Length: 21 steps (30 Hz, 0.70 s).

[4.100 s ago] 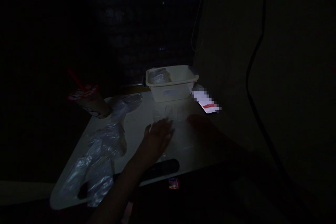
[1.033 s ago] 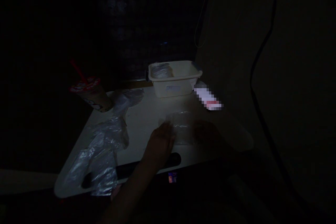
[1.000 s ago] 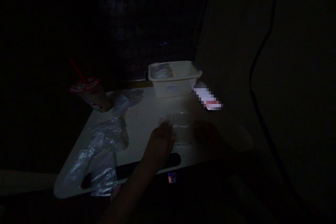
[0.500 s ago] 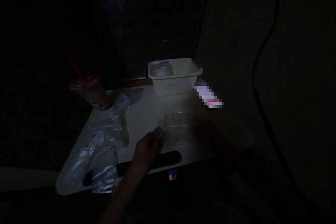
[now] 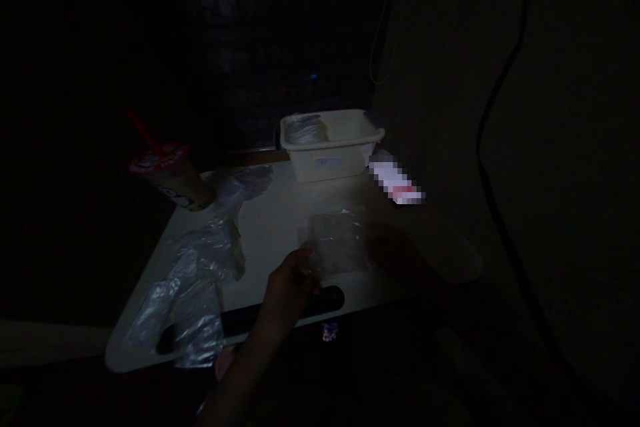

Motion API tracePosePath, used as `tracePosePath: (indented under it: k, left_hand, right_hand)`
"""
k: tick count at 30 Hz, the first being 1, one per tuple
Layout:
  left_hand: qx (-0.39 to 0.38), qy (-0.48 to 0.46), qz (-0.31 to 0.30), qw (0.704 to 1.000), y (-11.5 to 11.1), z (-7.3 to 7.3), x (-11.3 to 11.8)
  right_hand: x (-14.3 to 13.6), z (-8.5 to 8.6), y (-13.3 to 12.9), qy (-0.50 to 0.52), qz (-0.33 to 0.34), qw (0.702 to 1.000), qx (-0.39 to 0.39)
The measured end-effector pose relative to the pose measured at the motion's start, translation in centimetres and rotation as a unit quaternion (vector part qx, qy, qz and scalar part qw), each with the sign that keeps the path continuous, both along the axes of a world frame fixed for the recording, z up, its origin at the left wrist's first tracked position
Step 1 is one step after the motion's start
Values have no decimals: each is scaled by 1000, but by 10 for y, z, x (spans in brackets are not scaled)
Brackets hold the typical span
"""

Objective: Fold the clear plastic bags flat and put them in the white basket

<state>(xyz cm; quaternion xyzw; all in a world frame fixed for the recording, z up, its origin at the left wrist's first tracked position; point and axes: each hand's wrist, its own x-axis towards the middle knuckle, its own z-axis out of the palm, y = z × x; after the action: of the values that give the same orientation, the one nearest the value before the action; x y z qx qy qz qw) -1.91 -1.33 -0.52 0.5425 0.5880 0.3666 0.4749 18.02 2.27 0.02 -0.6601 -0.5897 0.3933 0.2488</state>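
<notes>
A clear plastic bag is spread flat between my two hands over the white table. My left hand has its fingers curled in a pinch at the bag's lower left edge. At the bag's right edge is my right hand, so dark that its fingers hardly show. Below the bag, a long black bar-like thing lies along the table's front edge, partly behind my left wrist. Crumpled clear plastic bags lie on the table's left side.
On the white table, a white plastic bin holding bundled plastic stands at the back. Beside it lies a bright, blurred-out phone-like object. A drink cup with a red straw leans at the left. A dark cable hangs at the right.
My left hand has shifted slightly right, and its fingers have moved along the bag's left edge. The bag lies a little differently, its top edge changed. My right hand has hardly moved.
</notes>
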Motion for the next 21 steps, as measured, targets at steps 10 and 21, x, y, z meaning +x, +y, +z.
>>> tracePosePath:
  k: [10,21]
  left_hand:
    - [75,75,-23,994,1,-11,2]
    - [100,96,-59,989,1,-5,-1]
  right_hand:
    - [1,-3,2,-44,7,999,16]
    - [2,-3,1,-63,18,998,17]
